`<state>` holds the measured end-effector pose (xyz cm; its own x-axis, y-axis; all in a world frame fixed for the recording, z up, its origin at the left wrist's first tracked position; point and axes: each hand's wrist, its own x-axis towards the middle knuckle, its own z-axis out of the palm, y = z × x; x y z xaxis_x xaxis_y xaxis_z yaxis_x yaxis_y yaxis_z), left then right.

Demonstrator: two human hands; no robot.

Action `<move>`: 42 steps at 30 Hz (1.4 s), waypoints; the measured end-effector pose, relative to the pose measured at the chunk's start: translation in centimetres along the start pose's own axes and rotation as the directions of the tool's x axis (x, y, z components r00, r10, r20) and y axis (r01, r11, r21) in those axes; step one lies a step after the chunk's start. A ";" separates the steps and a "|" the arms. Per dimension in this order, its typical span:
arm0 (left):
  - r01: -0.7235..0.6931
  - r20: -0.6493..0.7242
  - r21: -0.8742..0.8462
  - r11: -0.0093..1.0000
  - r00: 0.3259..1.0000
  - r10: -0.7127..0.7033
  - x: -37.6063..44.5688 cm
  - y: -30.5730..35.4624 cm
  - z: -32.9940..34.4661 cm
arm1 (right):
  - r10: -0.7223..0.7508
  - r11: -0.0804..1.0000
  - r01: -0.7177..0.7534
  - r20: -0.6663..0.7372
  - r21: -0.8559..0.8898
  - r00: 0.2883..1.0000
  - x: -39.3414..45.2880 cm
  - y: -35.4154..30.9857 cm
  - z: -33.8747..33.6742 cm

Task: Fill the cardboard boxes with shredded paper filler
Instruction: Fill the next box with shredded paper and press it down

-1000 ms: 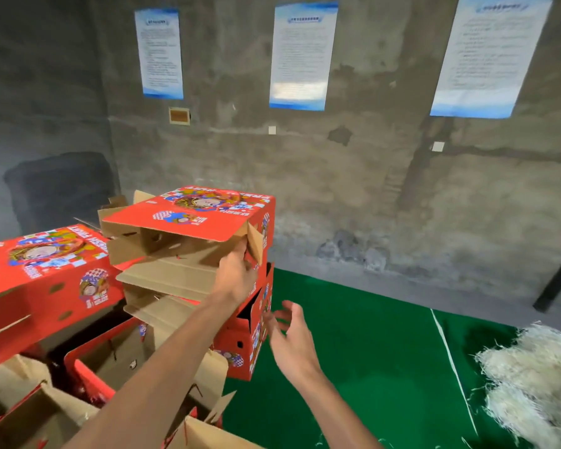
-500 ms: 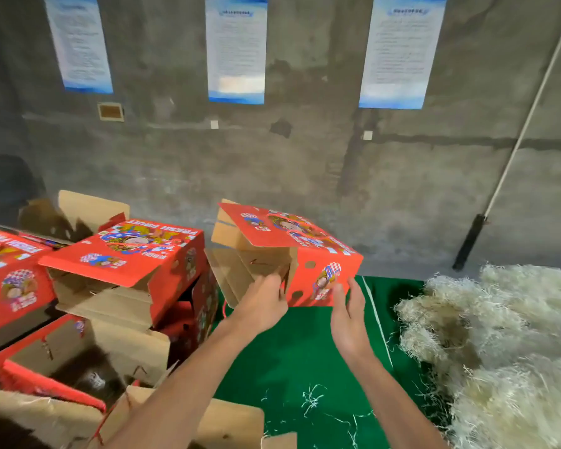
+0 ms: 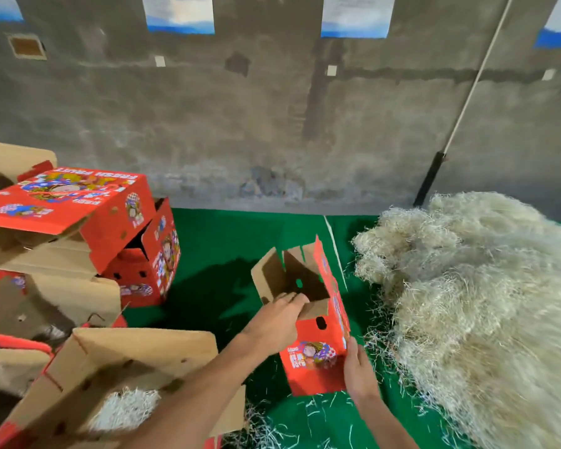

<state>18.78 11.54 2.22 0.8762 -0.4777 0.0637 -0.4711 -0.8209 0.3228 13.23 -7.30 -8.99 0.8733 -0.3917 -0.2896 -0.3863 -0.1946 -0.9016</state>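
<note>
A red cardboard box [image 3: 318,338] with cartoon prints stands on end on the green floor mat, its brown inside facing up and away from me. My left hand [image 3: 274,322] grips a brown flap at its opening. My right hand [image 3: 358,372] holds its lower right corner. A big heap of pale shredded paper filler [image 3: 486,306] lies just right of the box. At lower left an open box [image 3: 117,380] holds a clump of filler [image 3: 123,411].
Stacked red boxes [image 3: 78,218] and open brown ones fill the left side. A grey concrete wall [image 3: 272,124] stands behind, with a pole [image 3: 460,118] leaning on it at right. Loose shreds scatter over the green mat [image 3: 221,254].
The box came off the stack on the left, was carried right and lowered onto the mat beside the filler heap. Both hands now hold it; my view tilted down.
</note>
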 end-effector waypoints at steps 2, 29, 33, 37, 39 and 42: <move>-0.099 0.045 0.047 0.994 0.994 0.097 -0.8 1.1 0.6 | 0.018 0.999 -0.018 -0.003 -0.043 1.000 -0.3 1.9 0.3; 0.429 0.313 -0.471 0.771 0.898 -0.308 4.9 11.1 6.4 | -0.087 0.996 0.087 -0.011 0.036 0.996 1.0 0.7 -8.2; 0.448 0.289 -0.445 0.776 0.892 -0.348 8.1 12.0 6.2 | -0.108 0.994 0.108 -0.048 -0.002 0.993 2.1 1.1 -11.8; 0.390 0.253 -0.242 0.888 0.909 -0.330 9.7 13.2 5.5 | -0.152 0.988 0.147 -0.101 -0.052 0.983 4.2 0.8 -15.9; 0.309 0.337 -0.075 0.948 0.903 -0.267 9.5 14.2 4.8 | -0.182 0.980 0.170 -0.124 -0.104 0.975 5.5 0.3 -17.4; 0.190 0.508 0.203 0.961 0.818 -0.269 8.9 15.7 3.9 | -0.221 0.966 0.195 -0.151 -0.171 0.963 7.9 -0.8 -19.0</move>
<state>18.74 -6.85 4.14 0.7919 -0.3290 -0.5144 -0.3071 -0.9427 0.1302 14.82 -27.34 -4.48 0.8823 -0.4697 -0.0311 -0.2534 -0.4183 -0.8723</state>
